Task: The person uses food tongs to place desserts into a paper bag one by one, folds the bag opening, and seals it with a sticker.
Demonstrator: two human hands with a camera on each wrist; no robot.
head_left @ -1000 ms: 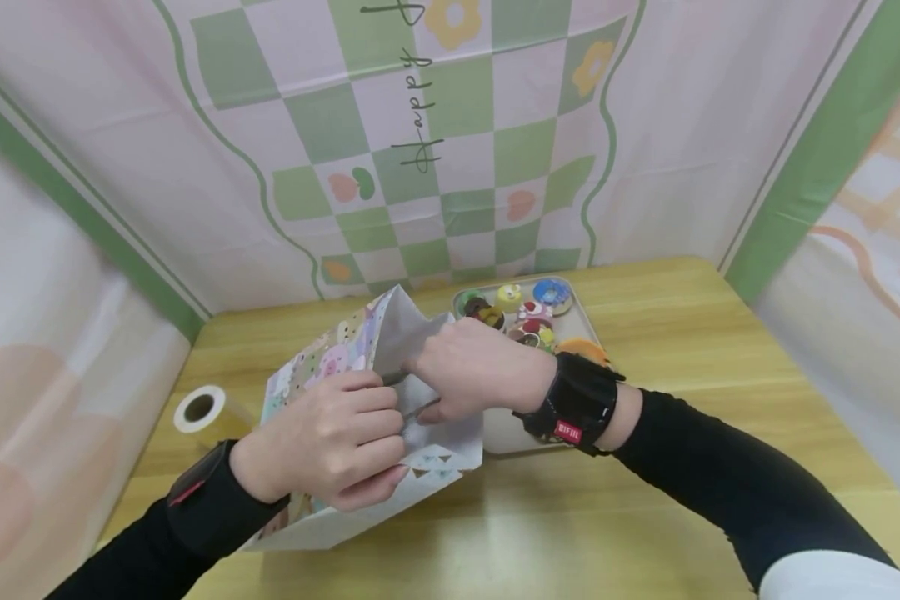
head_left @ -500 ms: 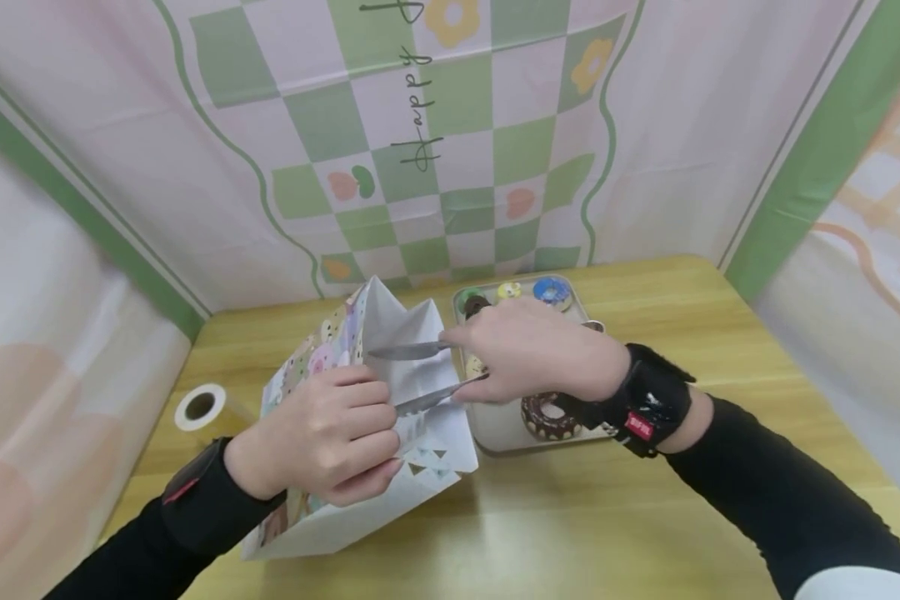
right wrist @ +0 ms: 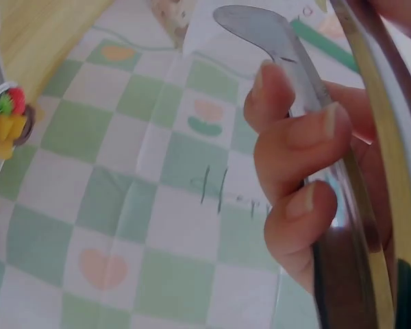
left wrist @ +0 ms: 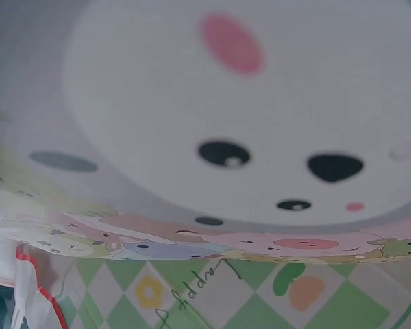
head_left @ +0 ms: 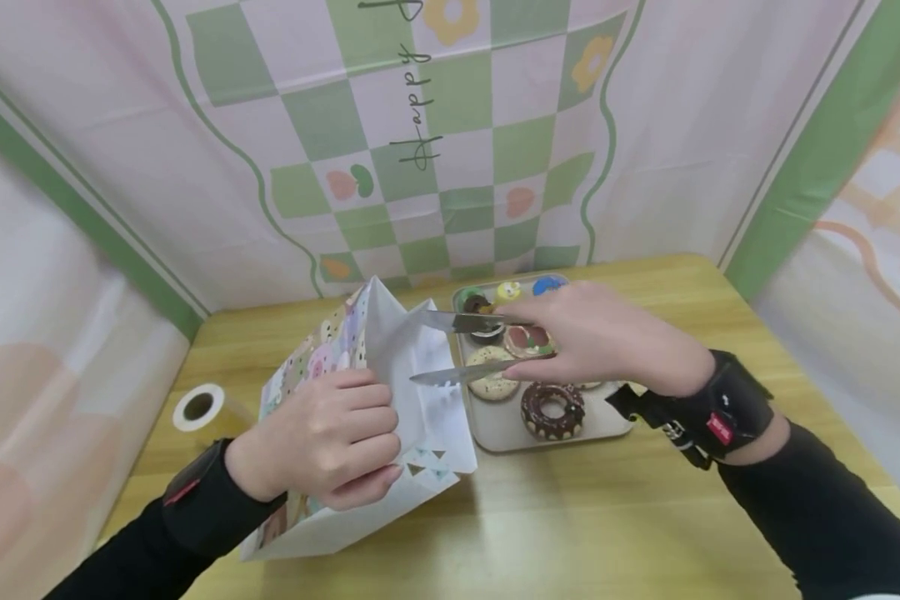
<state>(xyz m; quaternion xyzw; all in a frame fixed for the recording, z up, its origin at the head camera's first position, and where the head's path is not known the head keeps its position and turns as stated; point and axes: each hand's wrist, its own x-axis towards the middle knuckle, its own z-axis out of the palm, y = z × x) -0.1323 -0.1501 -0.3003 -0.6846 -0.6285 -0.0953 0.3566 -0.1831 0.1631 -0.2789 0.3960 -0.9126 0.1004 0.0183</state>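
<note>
My left hand (head_left: 330,446) grips the near side of a white paper bag (head_left: 375,521) printed with cartoon animals. The bag leans with its mouth towards the right. Metal tongs (head_left: 457,374) are in my right hand (head_left: 607,337), their two arms spread and nothing between the tips. Those tips overlap the bag's right rim. In the right wrist view, my fingers (right wrist: 298,216) curl round one arm of the tongs. The left wrist view is filled by the bag's printed side. Behind the tongs, a tray (head_left: 498,429) holds a chocolate doughnut (head_left: 532,408) and a speckled pale round (head_left: 491,387).
A roll of tape or film (head_left: 213,392) stands left of the bag. More toy-like pastries, including a blue-topped one (head_left: 548,285), sit at the tray's far side. A patterned curtain (head_left: 465,167) hangs behind the wooden table (head_left: 570,525).
My right hand has drawn the tongs out of the bag and moved right over the tray. The bag's mouth has shifted slightly; my left hand has stayed on it.
</note>
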